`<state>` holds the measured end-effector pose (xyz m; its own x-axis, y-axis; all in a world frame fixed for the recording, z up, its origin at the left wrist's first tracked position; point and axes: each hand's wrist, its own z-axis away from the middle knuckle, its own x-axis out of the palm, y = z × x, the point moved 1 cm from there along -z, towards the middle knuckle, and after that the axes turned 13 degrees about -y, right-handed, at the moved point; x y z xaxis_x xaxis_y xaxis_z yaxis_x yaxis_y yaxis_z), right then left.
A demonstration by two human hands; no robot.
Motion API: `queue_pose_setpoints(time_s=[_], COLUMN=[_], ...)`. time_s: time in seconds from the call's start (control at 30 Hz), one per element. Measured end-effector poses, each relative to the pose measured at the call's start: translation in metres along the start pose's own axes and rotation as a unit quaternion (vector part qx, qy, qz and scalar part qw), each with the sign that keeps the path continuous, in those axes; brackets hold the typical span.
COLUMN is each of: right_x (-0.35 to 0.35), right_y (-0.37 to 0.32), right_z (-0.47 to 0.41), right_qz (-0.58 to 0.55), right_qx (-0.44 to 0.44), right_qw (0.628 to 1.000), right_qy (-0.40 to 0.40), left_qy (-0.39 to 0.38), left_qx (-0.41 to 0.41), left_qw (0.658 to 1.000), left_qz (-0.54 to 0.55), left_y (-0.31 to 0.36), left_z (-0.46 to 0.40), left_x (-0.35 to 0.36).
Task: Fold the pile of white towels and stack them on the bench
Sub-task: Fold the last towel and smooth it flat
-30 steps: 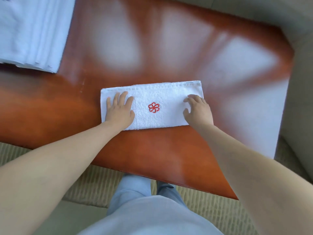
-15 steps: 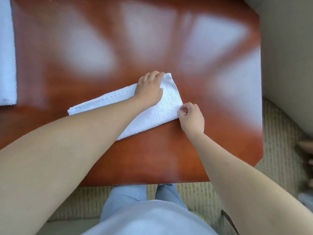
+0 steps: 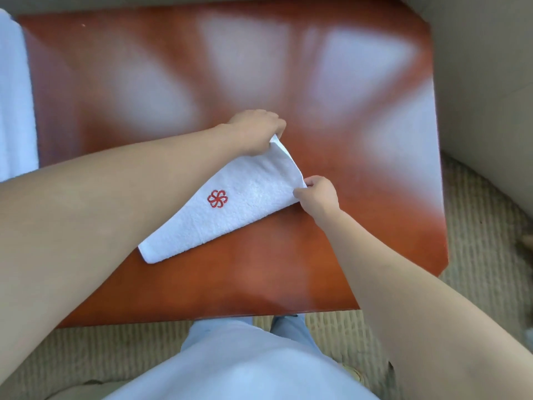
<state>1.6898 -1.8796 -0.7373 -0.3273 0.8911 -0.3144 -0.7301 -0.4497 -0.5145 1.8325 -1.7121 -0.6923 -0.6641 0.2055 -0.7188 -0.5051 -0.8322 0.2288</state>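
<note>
The folded white terry towel with a red flower emblem (image 3: 230, 203) lies slanted on the glossy red-brown wooden desk (image 3: 360, 232), its near end close to the front edge. The left hand (image 3: 255, 129) pinches its far corner; the right hand (image 3: 318, 194) pinches the near corner, that end lifted. Bare desk spreads beyond and right. A stack of white towels (image 3: 14, 96) sits at the left edge.

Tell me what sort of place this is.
Probably a hotel room or a laundry service area: a white towel with a red embroidered logo lies on a glossy wooden bench, more white towels are stacked at its left, and ribbed carpet covers the floor.
</note>
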Motion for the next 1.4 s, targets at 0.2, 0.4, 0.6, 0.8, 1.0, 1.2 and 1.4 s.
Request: queue_pose_setpoints(time_s=[0.2, 0.4, 0.6, 0.8, 1.0, 1.2, 1.4], right_x=[-0.030, -0.034, -0.008, 0.034, 0.082, 0.132, 0.198], right_y=[-0.062, -0.138, -0.199, -0.239, -0.258, -0.268, -0.272], right_z=[0.034, 0.089, 0.163, 0.236, 0.298, 0.347, 0.383], right_qz=[0.028, -0.048, -0.088, -0.061, -0.049, -0.039, -0.055], right_qx=[-0.081, -0.202, -0.326, -0.410, -0.458, -0.503, -0.507], right_qw=[0.996, 0.978, 0.934, 0.896, 0.868, 0.833, 0.824], right_qy=[0.009, -0.032, -0.115, -0.160, -0.187, -0.227, -0.246], left_qy=[0.084, 0.178, 0.315, 0.459, 0.549, 0.621, 0.671], left_qx=[-0.037, -0.155, -0.238, -0.241, -0.221, -0.170, -0.130], left_qw=[0.996, 0.965, 0.858, 0.701, 0.547, 0.427, 0.365], left_qz=[0.017, 0.113, 0.329, 0.491, 0.592, 0.635, 0.632], left_y=[-0.020, -0.031, -0.029, -0.010, 0.011, 0.014, -0.003], left_z=[0.076, 0.176, 0.298, 0.400, 0.468, 0.524, 0.581], left_x=[-0.036, -0.058, -0.054, -0.016, 0.018, 0.046, 0.084])
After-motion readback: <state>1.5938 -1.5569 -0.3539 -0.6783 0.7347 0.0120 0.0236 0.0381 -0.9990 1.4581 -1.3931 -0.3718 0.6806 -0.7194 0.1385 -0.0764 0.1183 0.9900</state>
